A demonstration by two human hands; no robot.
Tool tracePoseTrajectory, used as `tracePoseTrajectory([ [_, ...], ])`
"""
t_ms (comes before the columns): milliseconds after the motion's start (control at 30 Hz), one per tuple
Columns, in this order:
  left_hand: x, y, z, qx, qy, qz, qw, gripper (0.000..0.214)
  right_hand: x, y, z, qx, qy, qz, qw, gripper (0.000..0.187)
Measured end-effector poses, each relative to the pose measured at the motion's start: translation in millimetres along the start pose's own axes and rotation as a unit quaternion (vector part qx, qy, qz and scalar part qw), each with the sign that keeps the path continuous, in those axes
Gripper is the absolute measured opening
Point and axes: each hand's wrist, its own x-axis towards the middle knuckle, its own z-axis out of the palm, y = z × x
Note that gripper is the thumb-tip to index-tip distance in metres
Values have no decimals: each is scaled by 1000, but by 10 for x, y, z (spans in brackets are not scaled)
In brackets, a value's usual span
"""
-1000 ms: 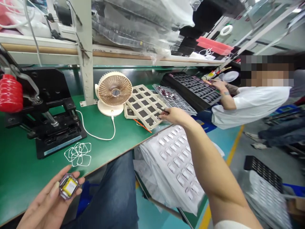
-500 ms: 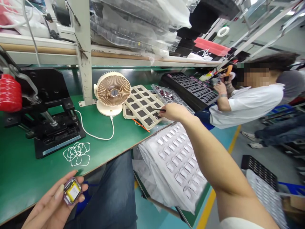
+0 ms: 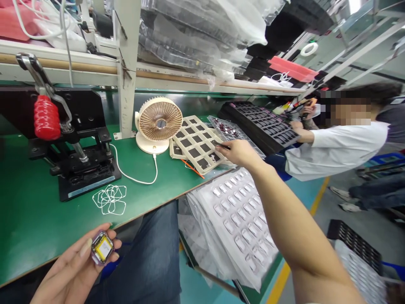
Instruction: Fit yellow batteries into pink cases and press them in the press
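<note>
Small device (image 3: 103, 248) in my left hand (image 3: 74, 265) — dark tool (image 3: 223, 146) in my right hand (image 3: 241, 152), out over the beige tray (image 3: 192, 147)!

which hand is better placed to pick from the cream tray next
Likely the right hand: it holds a dark thin tool at the cream tray. The left hand is farther off, holding a small device.

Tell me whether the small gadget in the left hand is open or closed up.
Open: the gadget in the left hand has no cover over its visible face, so the yellow-edged part inside shows.
</note>
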Motion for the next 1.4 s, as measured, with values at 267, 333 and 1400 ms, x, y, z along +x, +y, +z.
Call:
tracePoseTrajectory([
  [267, 13, -7, 205, 68, -104, 67, 990, 43, -727, -994, 35, 224, 10, -145, 964, 34],
  [333, 19, -18, 332, 97, -128, 101, 982, 38, -1031, -1508, 171, 370, -73, -248, 892, 32],
  [1400, 114, 8, 164, -44, -111, 182, 976, 30, -1711, -2982, 690, 630, -88, -245, 731, 27],
])
